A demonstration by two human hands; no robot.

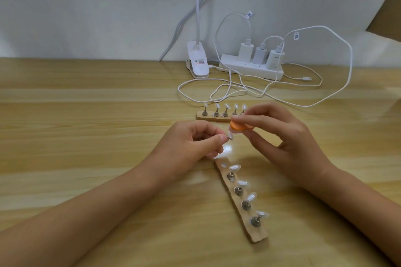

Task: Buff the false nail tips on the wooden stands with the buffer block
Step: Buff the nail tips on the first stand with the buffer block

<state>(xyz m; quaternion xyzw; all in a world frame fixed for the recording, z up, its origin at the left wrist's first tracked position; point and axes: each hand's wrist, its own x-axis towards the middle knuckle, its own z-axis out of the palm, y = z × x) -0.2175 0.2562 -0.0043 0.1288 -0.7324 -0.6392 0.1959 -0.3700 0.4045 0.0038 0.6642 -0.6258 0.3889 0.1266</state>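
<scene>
My left hand (193, 138) pinches a small metal peg with a clear false nail tip (230, 136) lifted off the near wooden stand (240, 199). My right hand (280, 134) grips the orange buffer block (303, 127) and holds its end against that tip. The near stand lies at a slant, with an empty hole (223, 165) at its far end and several pegs carrying tips behind it. A second wooden stand (213, 116) with several upright tips lies just beyond my hands, its right end hidden by my right hand.
A white power strip (249, 68) with three chargers sits at the back by the wall. Loose white cables (238, 91) loop over the table behind the far stand. A white clip lamp base (198, 62) stands left of the strip.
</scene>
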